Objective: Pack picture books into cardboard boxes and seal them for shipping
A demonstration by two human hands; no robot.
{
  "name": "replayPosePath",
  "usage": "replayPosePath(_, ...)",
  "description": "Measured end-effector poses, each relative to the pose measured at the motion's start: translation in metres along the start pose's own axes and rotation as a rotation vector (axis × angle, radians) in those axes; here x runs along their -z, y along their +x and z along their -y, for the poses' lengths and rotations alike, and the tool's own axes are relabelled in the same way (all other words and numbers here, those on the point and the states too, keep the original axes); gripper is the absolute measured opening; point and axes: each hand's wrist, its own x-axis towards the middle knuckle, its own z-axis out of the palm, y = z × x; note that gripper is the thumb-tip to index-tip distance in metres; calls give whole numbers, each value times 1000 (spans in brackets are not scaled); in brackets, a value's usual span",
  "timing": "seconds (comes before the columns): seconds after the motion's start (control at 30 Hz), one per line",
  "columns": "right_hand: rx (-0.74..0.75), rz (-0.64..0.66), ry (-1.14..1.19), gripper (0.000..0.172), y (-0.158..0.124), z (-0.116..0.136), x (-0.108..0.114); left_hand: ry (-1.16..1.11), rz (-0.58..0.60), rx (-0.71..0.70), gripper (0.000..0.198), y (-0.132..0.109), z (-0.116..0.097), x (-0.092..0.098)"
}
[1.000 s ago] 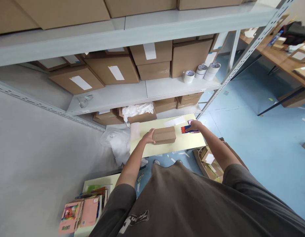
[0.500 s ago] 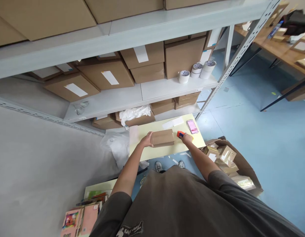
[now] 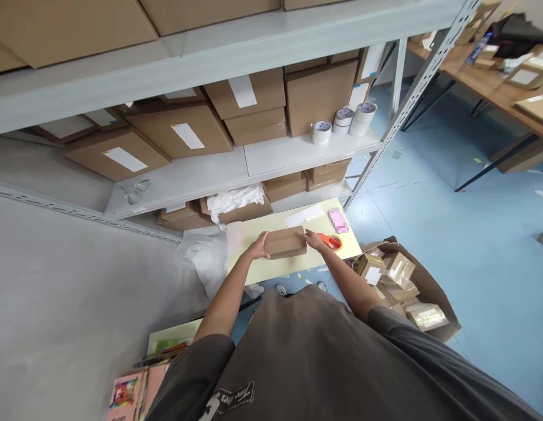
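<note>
- Nearest to me is the person's dark grey short-sleeved shirt (image 3: pixel 324 356), both forearms reaching out from it over the pale yellow rectangular bench (image 3: pixel 348 248).
- The left hand (image 3: pixel 257 248) is on the left end of the small brown oblong cardboard box (image 3: pixel 285 243), thumb and fingers spread around that end and gripping it, much as half a second ago.
- The right hand (image 3: pixel 314 240) is what has changed: it had the tool beside the box, and now its fingers are narrow and touching the box's right end; how firmly they press I can't tell.
- So the box sits between the two hands, above the front half of the bench.
- The orange hand tape cutter with a yellow ring (image 3: pixel 327 240) now lies on the bench, just right of the right hand.
- Off to the right of the bench is an open brown carton (image 3: pixel 433 292) filled with small taped boxes.
- Behind the cutter lies the pink, blurred rectangular object (image 3: pixel 339 220), with a flat white strip (image 3: pixel 304 215) behind the box.
- Farther back, white tape rolls (image 3: pixel 320 133) stand on the grey metal shelf (image 3: pixel 223 169).
</note>
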Motion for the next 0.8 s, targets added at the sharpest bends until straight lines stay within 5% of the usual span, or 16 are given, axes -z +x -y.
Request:
replayPosePath(0.1,-23,1,66,61,-4,10,-19,-63,-15,-4,132,-2,-1,-7)
replayPosePath(0.3,-48,-41,25,55,-12,21,-28,-177,-332,105,68,2,-16,-41)
replayPosePath(0.47,-89,-57,42,53,-16,30,-22,-233,-438,144,78,5,-21,-55)
replayPosePath(0.63,-46,37,260,59,-29,12,-15,-370,-376,258,108,4,-16,-54)
replayPosePath(0.8,-93,8,344,53,-39,-8,-36,-383,-321,314,99,1,-17,-64)
